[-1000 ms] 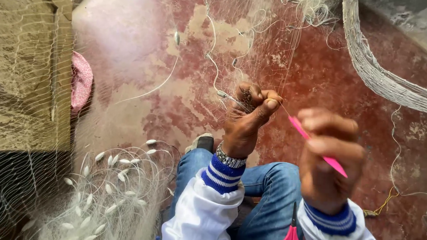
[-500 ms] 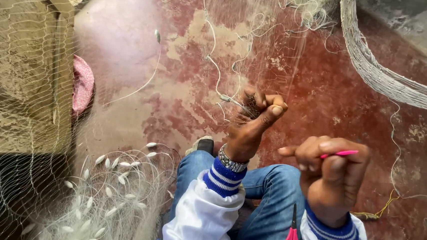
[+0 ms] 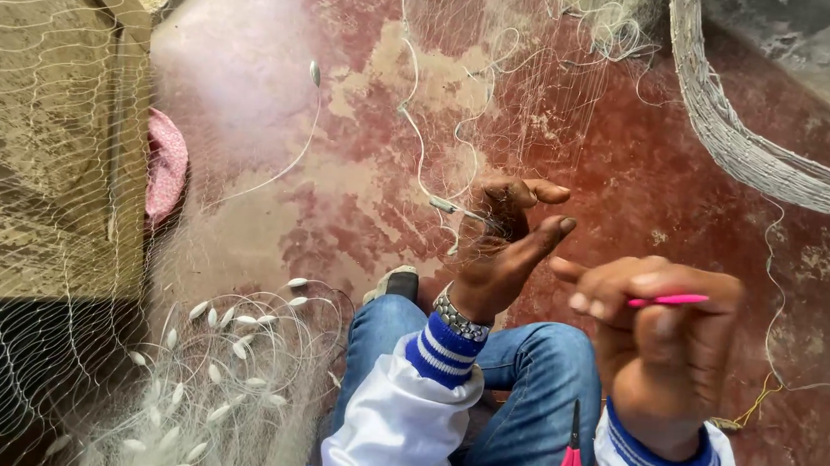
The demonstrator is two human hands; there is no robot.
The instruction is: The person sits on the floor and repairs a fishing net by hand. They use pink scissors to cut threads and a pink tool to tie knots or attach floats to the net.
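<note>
While the left hand (image 3: pixel 502 244) pinches a strand of the fine fishing net (image 3: pixel 481 121) near the middle of the frame, its thumb and forefinger are closed together on the mesh and the other fingers spread loosely above. A thin white line (image 3: pixel 412 135) with a small float runs from that pinch up toward the top of the frame. Just to the lower right, the right hand (image 3: pixel 660 347) is curled shut around a slim pink netting needle (image 3: pixel 668 300), whose tip sticks out to the right past the knuckles; the two hands are near each other but apart.

Below them lie the person's knees in blue jeans (image 3: pixel 531 387), with white sleeves banded in blue at the cuffs and a metal bracelet (image 3: pixel 461 317) on the left wrist. A pair of pink-handled scissors (image 3: pixel 572 458) rests on the lap at the bottom of the frame, blades pointing up. A shoe (image 3: pixel 394 282) peeks out beside the left knee.

At the lower left, a heap of net with many small white floats (image 3: pixel 221 365) is piled on the worn red floor (image 3: pixel 279 87). More net drapes over the left side of the frame, with a pink object (image 3: pixel 165 165) partly hidden behind it. A thick bundled rope of netting (image 3: pixel 742 149) curves across the upper right.
</note>
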